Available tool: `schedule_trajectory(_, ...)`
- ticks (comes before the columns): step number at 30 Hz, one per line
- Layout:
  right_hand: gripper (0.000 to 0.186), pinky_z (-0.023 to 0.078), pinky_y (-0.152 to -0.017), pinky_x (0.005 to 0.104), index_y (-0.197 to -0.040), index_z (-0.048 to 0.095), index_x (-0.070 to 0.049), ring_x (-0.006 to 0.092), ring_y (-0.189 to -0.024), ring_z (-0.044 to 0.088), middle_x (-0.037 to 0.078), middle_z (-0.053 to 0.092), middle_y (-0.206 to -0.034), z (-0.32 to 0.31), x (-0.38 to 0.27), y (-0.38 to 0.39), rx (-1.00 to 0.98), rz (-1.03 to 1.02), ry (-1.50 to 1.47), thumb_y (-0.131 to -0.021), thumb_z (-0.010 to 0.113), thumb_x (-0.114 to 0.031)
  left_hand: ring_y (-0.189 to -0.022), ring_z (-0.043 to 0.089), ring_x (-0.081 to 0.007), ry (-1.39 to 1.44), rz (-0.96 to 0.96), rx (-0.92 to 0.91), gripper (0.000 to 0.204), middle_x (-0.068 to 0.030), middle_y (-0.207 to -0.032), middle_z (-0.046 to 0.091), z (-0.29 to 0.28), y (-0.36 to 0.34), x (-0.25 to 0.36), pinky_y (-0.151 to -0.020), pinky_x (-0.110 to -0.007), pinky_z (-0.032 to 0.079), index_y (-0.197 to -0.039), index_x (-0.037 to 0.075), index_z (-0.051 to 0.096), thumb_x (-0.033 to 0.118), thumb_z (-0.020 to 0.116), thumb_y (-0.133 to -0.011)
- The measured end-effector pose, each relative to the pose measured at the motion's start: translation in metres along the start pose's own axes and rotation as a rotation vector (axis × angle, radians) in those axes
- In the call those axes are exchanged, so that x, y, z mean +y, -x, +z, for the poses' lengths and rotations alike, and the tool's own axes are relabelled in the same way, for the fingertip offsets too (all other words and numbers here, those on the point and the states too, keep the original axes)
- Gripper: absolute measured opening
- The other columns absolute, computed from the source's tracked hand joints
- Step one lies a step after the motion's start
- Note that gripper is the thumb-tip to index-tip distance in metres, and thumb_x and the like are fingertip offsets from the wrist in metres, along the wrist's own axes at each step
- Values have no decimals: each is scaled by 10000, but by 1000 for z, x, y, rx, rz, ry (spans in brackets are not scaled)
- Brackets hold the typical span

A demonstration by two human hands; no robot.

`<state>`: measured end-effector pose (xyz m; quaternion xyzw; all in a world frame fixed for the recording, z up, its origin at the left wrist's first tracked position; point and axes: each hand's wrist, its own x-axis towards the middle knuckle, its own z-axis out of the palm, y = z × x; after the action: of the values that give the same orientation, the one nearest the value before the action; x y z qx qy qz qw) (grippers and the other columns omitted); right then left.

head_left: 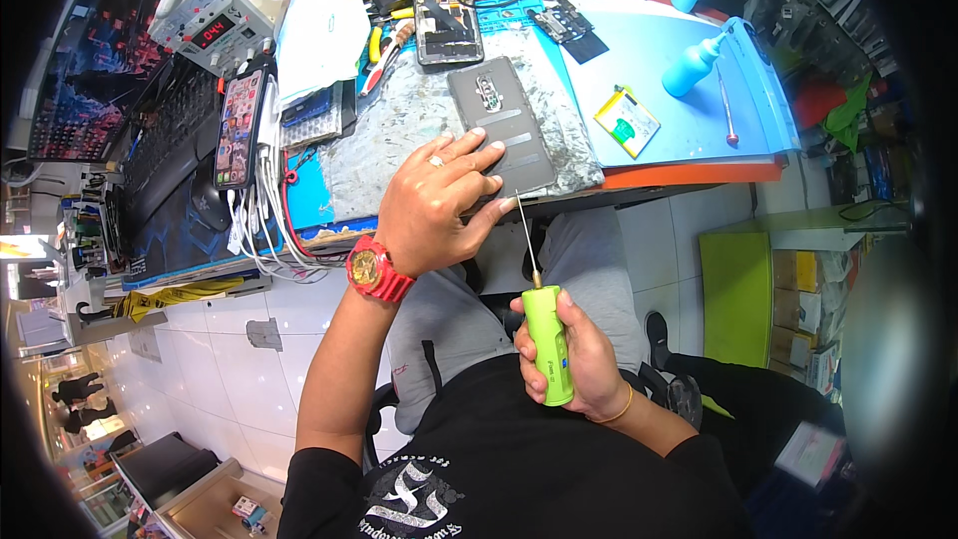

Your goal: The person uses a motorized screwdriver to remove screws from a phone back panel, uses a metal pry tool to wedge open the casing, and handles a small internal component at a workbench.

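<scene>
The dark grey phone back panel [509, 105] is placed on the worn grey mat [414, 100], and its near end lies just beside the front edge of the bench [699, 176]. To the right of the panel, a strip of grey mat is seen, and after it the light blue mat [629, 60] is spread. Between the bench edge and the lap, a gap is left, and the green tool [548, 344] is held there, with its handle above the lap.

The left hand [439, 200] is reached forward from the lower left, with its back turned up. Its grip is loose: the fingers are stretched and a little parted, and they are rested on the panel's left side. The thumb is placed at the near end; whether the edge is pinched by it cannot be told. By the right hand [584, 359], the handle is firmly enclosed, with the thumb laid along it. The thin shaft is pointed away from the body, and its tip is brought to the near edge of the panel; whether contact is made cannot be told.

One panel with three pale strips is counted, one tool, one opened phone [446, 25] beyond the panel, one battery [627, 122], one screwdriver [728, 115] and two blue bottles [692, 68]. On the left wrist, one red watch [375, 269] is worn.
</scene>
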<state>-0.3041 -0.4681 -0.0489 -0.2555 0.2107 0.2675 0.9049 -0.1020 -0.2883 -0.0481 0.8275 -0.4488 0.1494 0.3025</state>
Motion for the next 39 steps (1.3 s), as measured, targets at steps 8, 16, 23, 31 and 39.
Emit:
schedule_trajectory(8,586,529,-497,325,-1402,511,-22,172,-558,604,87,585,-891,-1,-1,-1,-3,-13,-6,-1167,305,-519,-1269,702,-331,2,-4,10,201,-120,-1194,795,2,-1,0,-1075,-509,528,-848,60,765,222,884,-836)
schedule_trajectory(16,619,532,-481,339,-1400,519,-43,181,-555,603,86,581,-886,-3,1,-2,16,-30,47,-1155,304,-569,-1263,706,-329,6,-4,22,215,-120,-1186,799,2,-1,0,-1074,-508,530,-834,62,755,232,886,-836)
schedule_trajectory(23,618,527,-479,337,-1391,518,-42,182,-552,601,87,580,-889,-3,-1,-2,25,-30,58,-1152,308,-572,-1253,711,-325,-1,-13,28,225,-121,-1171,802,3,-1,0,-1071,-510,536,-817,68,753,244,892,-828)
schedule_trajectory(31,621,523,-476,338,-1394,517,-45,183,-549,599,86,577,-887,-4,-2,-1,31,-32,68,-1150,309,-576,-1237,720,-332,-16,-26,44,253,-121,-1152,806,4,-3,3,-1060,-512,544,-777,75,733,256,908,-802)
schedule_trajectory(39,625,520,-473,339,-1393,517,-44,182,-544,596,85,573,-888,-4,-3,-1,42,-33,76,-1149,310,-581,-1224,728,-342,-20,-26,52,264,-129,-1147,805,5,-4,4,-1062,-512,548,-781,72,724,232,934,-777)
